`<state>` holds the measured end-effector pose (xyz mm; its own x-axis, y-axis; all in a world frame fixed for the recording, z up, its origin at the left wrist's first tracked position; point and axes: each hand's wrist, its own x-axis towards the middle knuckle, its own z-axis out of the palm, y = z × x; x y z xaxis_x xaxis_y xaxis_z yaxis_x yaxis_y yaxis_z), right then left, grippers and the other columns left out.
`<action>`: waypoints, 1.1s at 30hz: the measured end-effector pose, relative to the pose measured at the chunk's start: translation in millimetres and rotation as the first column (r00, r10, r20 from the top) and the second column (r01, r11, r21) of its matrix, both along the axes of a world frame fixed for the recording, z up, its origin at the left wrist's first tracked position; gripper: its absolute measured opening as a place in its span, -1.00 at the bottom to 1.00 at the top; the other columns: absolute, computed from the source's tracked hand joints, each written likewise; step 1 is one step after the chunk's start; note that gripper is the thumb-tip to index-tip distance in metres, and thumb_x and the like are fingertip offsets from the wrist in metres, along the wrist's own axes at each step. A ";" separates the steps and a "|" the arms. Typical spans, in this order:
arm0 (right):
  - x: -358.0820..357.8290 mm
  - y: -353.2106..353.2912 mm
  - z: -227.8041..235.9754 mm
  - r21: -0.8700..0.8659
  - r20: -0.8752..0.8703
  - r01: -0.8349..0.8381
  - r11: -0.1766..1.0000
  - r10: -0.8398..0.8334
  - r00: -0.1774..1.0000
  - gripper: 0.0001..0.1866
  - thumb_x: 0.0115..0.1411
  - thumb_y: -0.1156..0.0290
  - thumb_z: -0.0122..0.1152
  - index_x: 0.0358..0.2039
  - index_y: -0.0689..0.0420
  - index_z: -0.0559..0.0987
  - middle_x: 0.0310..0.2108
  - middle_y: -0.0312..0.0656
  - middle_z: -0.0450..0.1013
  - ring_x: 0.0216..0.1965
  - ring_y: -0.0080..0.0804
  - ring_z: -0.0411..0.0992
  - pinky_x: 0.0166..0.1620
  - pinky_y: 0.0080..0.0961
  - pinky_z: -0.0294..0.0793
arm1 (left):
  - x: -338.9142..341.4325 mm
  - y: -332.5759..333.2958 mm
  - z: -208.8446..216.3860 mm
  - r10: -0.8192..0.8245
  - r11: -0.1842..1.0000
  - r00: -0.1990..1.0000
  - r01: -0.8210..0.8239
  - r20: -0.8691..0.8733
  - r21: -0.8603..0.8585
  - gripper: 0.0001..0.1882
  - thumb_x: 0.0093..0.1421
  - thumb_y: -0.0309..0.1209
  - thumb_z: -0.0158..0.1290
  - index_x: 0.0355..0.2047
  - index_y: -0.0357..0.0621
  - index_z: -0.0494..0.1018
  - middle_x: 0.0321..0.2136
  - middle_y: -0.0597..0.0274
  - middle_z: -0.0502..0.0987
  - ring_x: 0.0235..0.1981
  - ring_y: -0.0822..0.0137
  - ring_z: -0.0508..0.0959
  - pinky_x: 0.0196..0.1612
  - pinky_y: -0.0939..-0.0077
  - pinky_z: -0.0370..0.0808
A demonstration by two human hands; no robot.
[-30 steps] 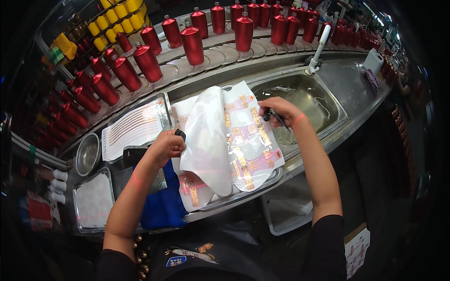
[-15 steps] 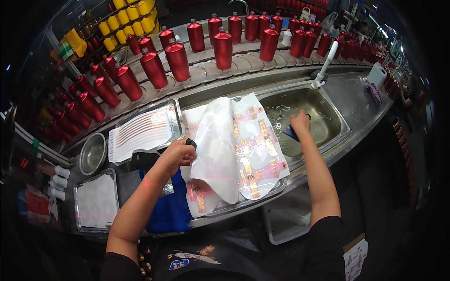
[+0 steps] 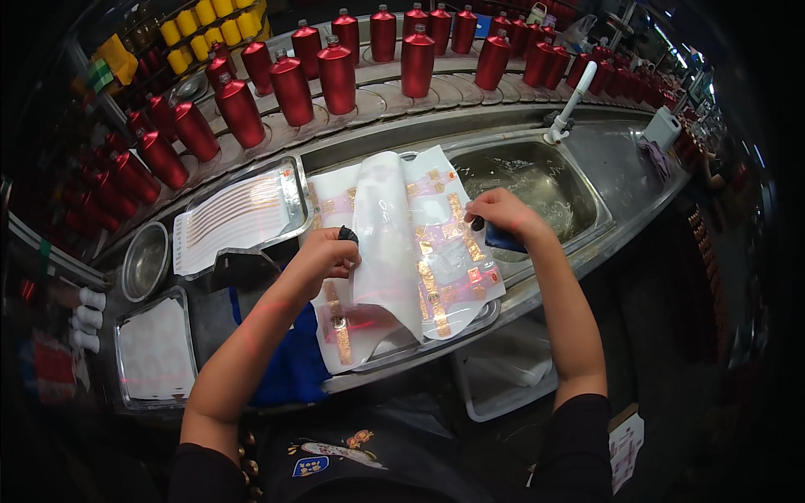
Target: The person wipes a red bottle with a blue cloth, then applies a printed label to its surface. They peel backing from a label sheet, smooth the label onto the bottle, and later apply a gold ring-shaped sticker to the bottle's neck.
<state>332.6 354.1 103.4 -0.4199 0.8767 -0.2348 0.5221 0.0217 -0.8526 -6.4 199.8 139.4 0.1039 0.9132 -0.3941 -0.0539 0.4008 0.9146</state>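
My left hand [image 3: 330,255], a black cover on one fingertip, pinches the edge of a white translucent sheet [image 3: 386,243]. That sheet is curled up over a sheet of gold-and-pink printed decals [image 3: 454,289], which looks wet and lies on a metal tray beside the sink. My right hand [image 3: 510,215], also with a black fingertip cover, is closed on a dark blue flat piece [image 3: 506,240]. It hovers by the right edge of the decal sheet, its fingertips close to the gold print. Whether those fingertips touch the sheet I cannot tell.
A steel sink [image 3: 549,180] with water and a white tap [image 3: 572,105] are at right. Red bottles [image 3: 337,77] line a conveyor behind. At left are a tray of striped strips [image 3: 239,218], a round metal bowl [image 3: 144,261], a tray of white sheets [image 3: 155,352] and blue cloth [image 3: 289,369].
My right hand has come out of the sink, moving left to the decal sheet's edge with the blue piece. My left hand keeps its pinch on the translucent sheet. The view has shifted slightly.
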 end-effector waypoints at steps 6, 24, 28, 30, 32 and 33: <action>61.3 43.1 -82.1 0.697 0.317 0.310 0.646 -0.666 0.676 -0.62 0.20 0.15 0.24 -0.41 0.29 0.65 -0.57 -0.13 0.55 -0.52 -0.31 0.51 -0.43 -0.37 0.46 | 5.5 -4.8 1.5 0.010 0.999 1.000 -0.010 -0.007 0.031 -0.95 -0.04 -0.47 0.12 -0.52 -0.15 0.49 -0.52 0.29 0.54 -0.50 0.44 0.55 -0.36 0.55 0.55; 29.5 -5.6 7.4 -0.097 -0.214 0.525 0.845 -0.533 0.819 -0.74 0.22 0.26 0.25 -0.31 0.21 0.71 -0.38 -0.27 0.58 -0.36 -0.54 0.47 -0.26 -0.60 0.40 | 162.8 31.3 -18.6 -0.011 0.952 0.829 0.179 -0.559 0.248 -0.62 -0.03 -0.24 0.14 -0.39 -0.40 0.55 -0.41 -0.23 0.61 -0.29 -0.08 0.64 -0.17 0.16 0.54; 76.7 -20.5 -29.1 0.083 -0.147 0.489 0.868 -0.475 0.868 -0.71 0.24 0.23 0.26 -0.26 0.23 0.69 -0.47 -0.35 0.49 -0.41 -0.61 0.35 -0.32 -0.60 0.30 | 178.8 13.0 -8.3 -0.037 0.901 0.796 0.289 -0.604 0.325 -0.49 0.08 -0.11 0.14 -0.08 -0.24 0.51 -0.23 -0.19 0.60 -0.17 -0.14 0.60 -0.06 0.13 0.51; 77.4 -32.0 -37.1 0.086 -0.148 0.427 0.900 -0.412 0.899 -0.68 0.25 0.20 0.27 -0.23 0.25 0.68 -0.50 -0.38 0.44 -0.43 -0.63 0.30 -0.35 -0.60 0.25 | 163.3 -12.6 -1.8 0.022 0.862 0.773 0.306 -0.634 0.404 -0.50 0.15 -0.08 0.12 -0.06 -0.22 0.52 -0.26 -0.14 0.59 -0.19 -0.11 0.59 -0.06 0.14 0.51; 67.0 -43.0 -37.0 0.039 -0.051 0.376 0.926 -0.374 0.926 -0.66 0.28 0.21 0.24 -0.19 0.29 0.66 -0.39 -0.31 0.53 -0.34 -0.59 0.38 -0.25 -0.60 0.31 | 119.6 -41.6 5.1 -0.028 0.837 0.779 0.361 -0.626 0.412 -0.53 0.19 -0.11 0.10 -0.02 -0.19 0.50 -0.29 -0.10 0.58 -0.21 -0.07 0.59 -0.08 0.14 0.51; 59.4 -48.5 -35.0 0.022 -0.029 0.344 0.939 -0.344 0.939 -0.66 0.30 0.24 0.22 -0.16 0.31 0.64 -0.30 -0.26 0.57 -0.26 -0.56 0.44 -0.17 -0.60 0.36 | 92.4 -58.5 8.1 -0.002 0.878 0.738 0.324 -0.675 0.351 -0.54 0.19 -0.12 0.09 -0.03 -0.20 0.49 -0.28 -0.10 0.57 -0.19 -0.05 0.59 -0.08 0.13 0.51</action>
